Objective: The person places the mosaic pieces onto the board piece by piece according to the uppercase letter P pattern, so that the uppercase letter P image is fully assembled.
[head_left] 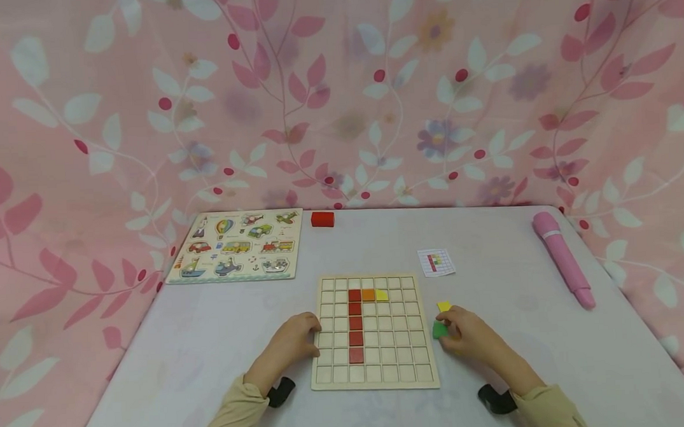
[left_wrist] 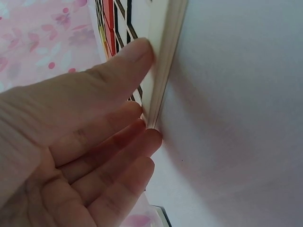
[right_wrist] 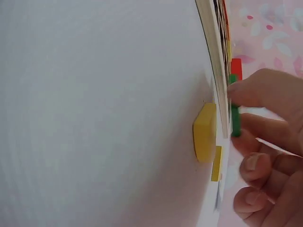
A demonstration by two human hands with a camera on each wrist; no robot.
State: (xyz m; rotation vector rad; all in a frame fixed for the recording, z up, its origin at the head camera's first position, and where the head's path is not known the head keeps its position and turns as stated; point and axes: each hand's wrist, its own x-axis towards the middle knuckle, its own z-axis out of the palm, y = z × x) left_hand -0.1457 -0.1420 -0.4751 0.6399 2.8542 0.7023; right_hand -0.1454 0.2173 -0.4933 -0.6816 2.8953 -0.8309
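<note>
A wooden grid board lies flat on the table. Red tiles form a column on it, with an orange tile and a yellow tile beside the top one. Along the board's left edge, my left hand rests its thumb and fingertips, fingers loosely bent, not wrapped round it. To the right of the board, my right hand pinches a green tile between thumb and fingers, raised off the table. Below that hand is a yellow block; a second yellow piece lies beyond it.
A small pattern card lies behind the board to the right. Farther back are a picture puzzle and a red block. A pink pen-like stick lies at the right. Floral cloth hangs behind the table.
</note>
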